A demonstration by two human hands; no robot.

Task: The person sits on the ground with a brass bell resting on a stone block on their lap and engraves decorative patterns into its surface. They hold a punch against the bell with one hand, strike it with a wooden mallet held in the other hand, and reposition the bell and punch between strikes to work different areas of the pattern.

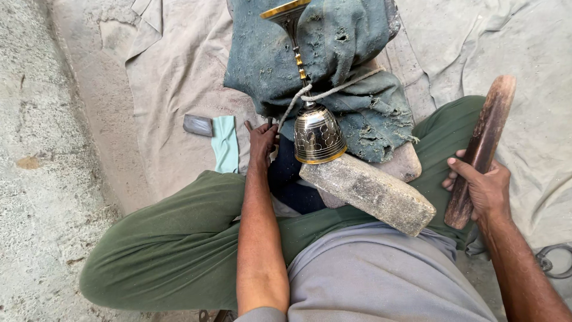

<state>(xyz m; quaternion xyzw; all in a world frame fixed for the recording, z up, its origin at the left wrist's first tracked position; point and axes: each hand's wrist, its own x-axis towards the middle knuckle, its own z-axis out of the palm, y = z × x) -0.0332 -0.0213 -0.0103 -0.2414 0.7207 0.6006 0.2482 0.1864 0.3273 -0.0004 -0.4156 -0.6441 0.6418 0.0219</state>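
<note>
Person sits cross-legged on a pale ground cloth (179,65), green trousers, view straight down. Engraved brass goblet (316,134) lies on its side across a ragged teal cloth (357,53) draped over a support; bell-shaped base points to 6 o'clock, stem runs up toward 12, gold-rimmed cup at the very top edge of frame. A cord (333,90) loops round the stem just above the base, tying it down. Just below the base, touching or nearly so, a rough grey stone block (369,200) slants toward 4 o'clock on the lap. Left hand (261,143) sits at 9 o'clock of the base, fingers curled in, tips pressed close by the base edge; whether they grip a small tool can't be told. Right hand (485,188) is well apart at 3 o'clock, fingers wrapped shut round the lower part of a dark wooden baton (482,146) held upright-ish. At 10 o'clock of the left hand, a small grey block (198,125) and a mint-green strip (225,143) lie on the cloth. Judgement on handling: goblet looks rigid metal, fairly weighty at the base, polished so prob. slippery; thin stem is the weak pt, engraved surface marks easily. Best hold is round the wide base or the cup, not mid-stem.
</note>
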